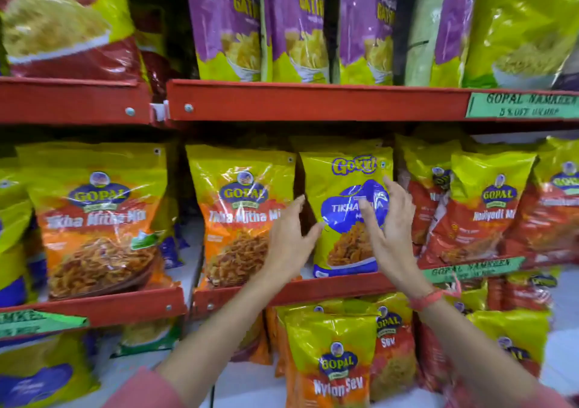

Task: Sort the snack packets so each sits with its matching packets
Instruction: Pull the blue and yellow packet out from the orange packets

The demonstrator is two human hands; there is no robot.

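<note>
A yellow and blue Gokul packet [341, 194] stands upright on the middle red shelf [329, 288]. Left of it stands an orange Gopal Tikha Mitha Mix packet [238, 207], with another like it [97, 219] further left. Red Gopal Nadiyadi Mix packets [482, 216] stand to its right. My left hand [289, 241] is open at the blue packet's left edge, fingers spread. My right hand [387, 219] is open over the packet's right front, fingers apart and partly covering its blue label. Neither hand closes around it.
Purple gathiya packets [297, 25] fill the upper shelf, with a red packet [62, 22] at upper left. Below, Nylon Sev packets [332, 363] stand at the front. Green paper price tags [523, 103] hang on the shelf edges. Blue and yellow packets [40, 376] lie at lower left.
</note>
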